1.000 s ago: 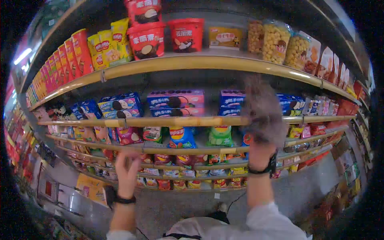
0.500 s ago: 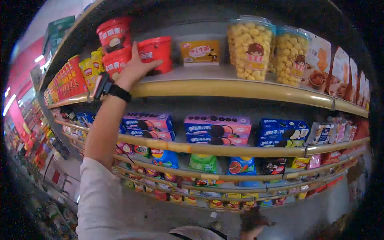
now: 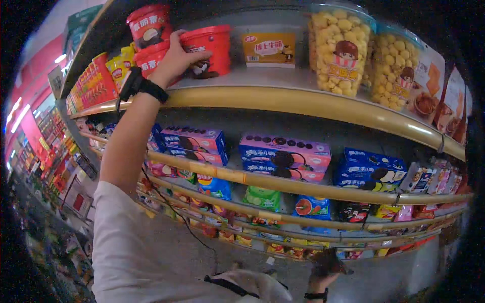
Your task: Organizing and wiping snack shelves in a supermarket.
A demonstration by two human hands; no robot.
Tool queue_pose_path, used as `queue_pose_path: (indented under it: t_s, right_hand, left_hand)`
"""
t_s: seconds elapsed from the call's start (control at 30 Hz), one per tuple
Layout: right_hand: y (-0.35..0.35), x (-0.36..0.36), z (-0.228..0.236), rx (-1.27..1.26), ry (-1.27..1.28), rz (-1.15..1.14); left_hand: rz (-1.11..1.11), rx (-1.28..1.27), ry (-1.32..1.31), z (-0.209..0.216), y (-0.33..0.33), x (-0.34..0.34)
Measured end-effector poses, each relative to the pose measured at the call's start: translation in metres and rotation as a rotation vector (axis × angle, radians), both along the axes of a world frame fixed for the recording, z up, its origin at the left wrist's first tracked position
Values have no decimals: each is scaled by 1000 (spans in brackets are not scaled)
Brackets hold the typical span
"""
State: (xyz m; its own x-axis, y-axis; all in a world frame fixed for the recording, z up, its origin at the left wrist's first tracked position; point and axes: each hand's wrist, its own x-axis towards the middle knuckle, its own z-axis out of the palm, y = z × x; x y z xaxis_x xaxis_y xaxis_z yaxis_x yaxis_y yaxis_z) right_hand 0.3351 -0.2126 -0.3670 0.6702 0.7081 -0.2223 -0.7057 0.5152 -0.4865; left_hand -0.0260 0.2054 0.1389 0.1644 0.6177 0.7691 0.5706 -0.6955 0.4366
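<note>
- Shop shelving ahead, several tiers of packaged snacks; upper shelf (image 3: 262, 98) has a yellowish front edge
- Red tub (image 3: 216, 48) sits on it, just right of the left hand (image 3: 174, 59): thumb across its front, fingers by its left side
- Left hand's thumb spread from fingers; can't tell if it's actually gripping
- Left arm (image 3: 129, 134) stretched up and forward, stacked red tubs (image 3: 149, 25) left of the hand
- Right hand (image 3: 323, 283) low near bottom edge, closed around dark blurry bundle (image 3: 326, 261)

The upper shelf (image 3: 273, 98) bears red tubs (image 3: 220, 49), a yellow-brown box (image 3: 275, 54), clear popcorn tubs (image 3: 341, 38) and upright pouches (image 3: 428, 86)
</note>
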Motion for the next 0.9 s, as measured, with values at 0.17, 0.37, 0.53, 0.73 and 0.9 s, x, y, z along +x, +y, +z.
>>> queue_pose_path:
  t_s: [0.17, 0.37, 0.53, 0.73, 0.9]
  right_hand:
    - [15, -24, 12, 47, -97, 52]
    - [21, -20, 12, 35, -29, 45]
    - [23, 8, -47, -22, -225, 13]
    - [21, 8, -52, -363, -56, -68]
    - [15, 1, -17, -190, -162, -114]
  left_hand:
    - [-101, 34, -19, -3, -30, 10]
    - [-607, -309, -192, 5, -29, -7]
    - [-517, -231, -215, 2, -54, 15]
    - [-423, -26, -70, -3, -75, 46]
    - [-499, -60, -89, -5, -78, 72]
